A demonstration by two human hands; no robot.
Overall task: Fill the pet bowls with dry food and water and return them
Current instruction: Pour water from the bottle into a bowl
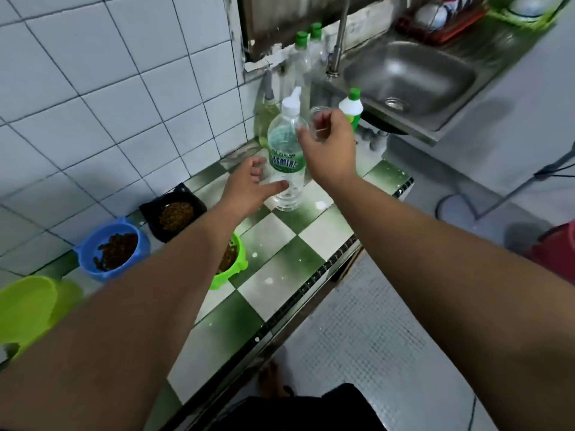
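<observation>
A clear water bottle [284,157] with a white cap and a green "Jasmine" label stands upright on the green-and-white tiled counter [280,253]. My left hand [249,188] is spread open at its lower part, thumb touching the bottle. My right hand [329,141] is beside the bottle's neck, fingers curled on a small clear cup [318,115]. Kibble lies in a black bowl [149,209], a blue bowl [87,259] and a green bowl [239,262] that my left forearm partly hides. A lime green bowl [28,303] sits at the far left; I cannot see anything in it.
A steel sink [410,76] with a tap [339,42] lies beyond the counter. Green-capped bottles [300,57] line the tiled wall, and a white one [351,108] stands by the sink. A red bucket [557,247] is on the floor to the right.
</observation>
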